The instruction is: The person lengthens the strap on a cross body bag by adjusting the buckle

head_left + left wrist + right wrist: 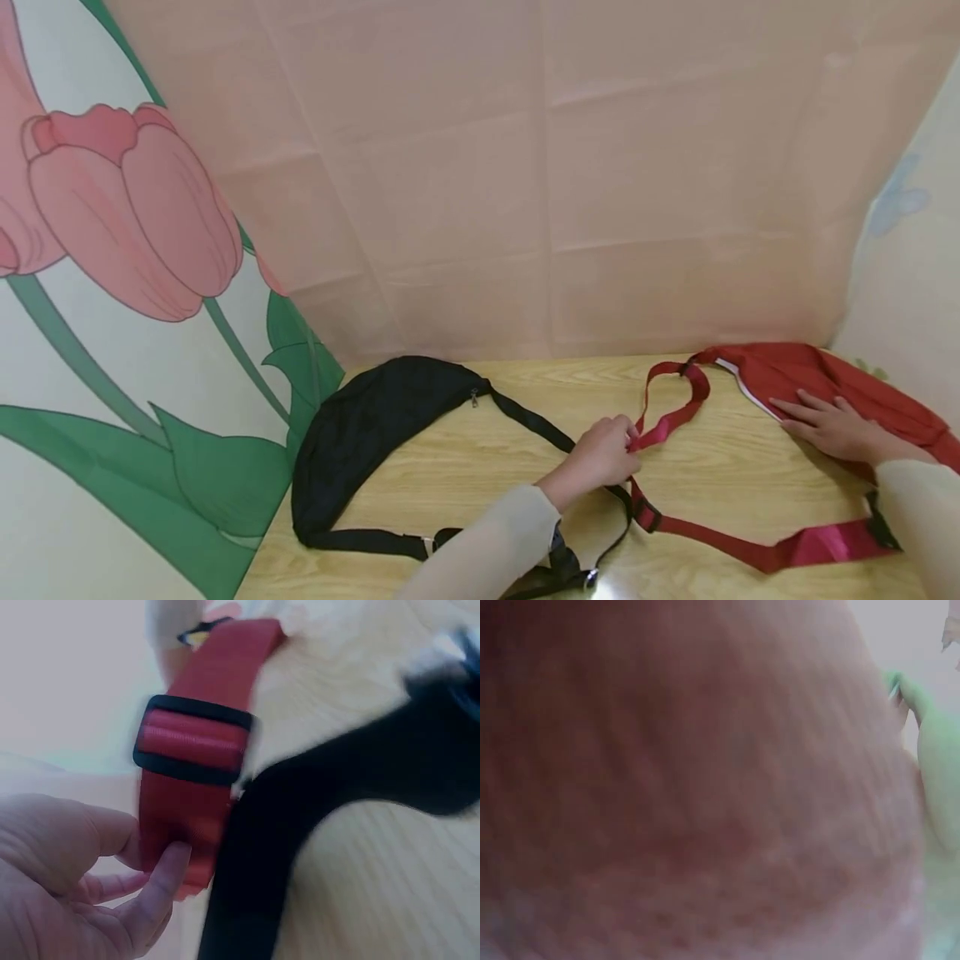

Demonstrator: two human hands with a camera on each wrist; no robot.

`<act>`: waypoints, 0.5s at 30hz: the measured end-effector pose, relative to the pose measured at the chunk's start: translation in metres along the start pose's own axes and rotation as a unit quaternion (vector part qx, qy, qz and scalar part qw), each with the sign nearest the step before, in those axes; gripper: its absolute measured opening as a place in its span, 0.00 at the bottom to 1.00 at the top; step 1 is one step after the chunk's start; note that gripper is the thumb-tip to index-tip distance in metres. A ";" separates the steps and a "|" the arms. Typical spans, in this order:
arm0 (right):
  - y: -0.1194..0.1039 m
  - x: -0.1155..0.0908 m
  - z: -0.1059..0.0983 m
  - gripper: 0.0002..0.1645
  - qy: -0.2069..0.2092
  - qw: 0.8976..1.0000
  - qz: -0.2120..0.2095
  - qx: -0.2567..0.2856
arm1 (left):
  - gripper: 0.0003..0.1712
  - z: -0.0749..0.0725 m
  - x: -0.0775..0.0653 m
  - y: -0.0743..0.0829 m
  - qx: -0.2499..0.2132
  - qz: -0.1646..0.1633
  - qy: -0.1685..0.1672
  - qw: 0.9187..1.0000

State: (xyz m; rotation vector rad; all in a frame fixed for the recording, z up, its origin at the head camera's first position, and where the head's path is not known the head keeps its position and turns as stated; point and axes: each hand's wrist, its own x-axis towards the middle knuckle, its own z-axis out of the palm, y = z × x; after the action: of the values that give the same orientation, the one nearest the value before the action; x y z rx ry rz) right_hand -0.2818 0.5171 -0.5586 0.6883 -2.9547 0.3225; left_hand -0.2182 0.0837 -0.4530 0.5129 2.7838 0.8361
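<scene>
A red waist bag [806,375] lies at the right of the table, its strap [720,542] looping out to the left. My right hand [832,429] rests on the bag with fingers spread. The right wrist view is mostly filled by blurred skin. Between thumb and fingers, my left hand [603,454] pinches the red strap near the table's middle. The left wrist view shows that strap [217,667] with a black slider buckle [193,775] just above the fingertips. Beside it runs the strap [322,772] of a black waist bag [382,425], which lies to the left.
The wooden table [720,467] meets a pinkish backdrop [465,208] at its far edge. A tulip-printed sheet [135,375] borders the left side. The black bag's strap and buckles [562,571] lie partly beneath my left forearm.
</scene>
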 end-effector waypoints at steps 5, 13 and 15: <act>-0.007 0.003 -0.008 0.43 -0.037 0.998 0.037 0.026 | 0.16 0.007 0.010 -0.010 0.018 -0.028 0.004 0.999; -0.004 0.006 -0.008 0.46 -0.052 0.998 0.026 -0.005 | 0.16 -0.003 0.029 -0.033 0.018 -0.053 0.050 0.997; -0.002 0.008 -0.008 0.46 -0.055 0.998 0.030 -0.007 | 0.14 -0.006 0.032 -0.037 0.026 -0.057 0.050 0.997</act>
State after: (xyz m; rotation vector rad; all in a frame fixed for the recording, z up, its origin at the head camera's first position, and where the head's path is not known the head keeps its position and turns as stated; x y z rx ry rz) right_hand -0.2874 0.5138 -0.5498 0.6366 -3.0843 0.2769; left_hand -0.2588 0.0643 -0.4716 0.3262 2.9016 0.7870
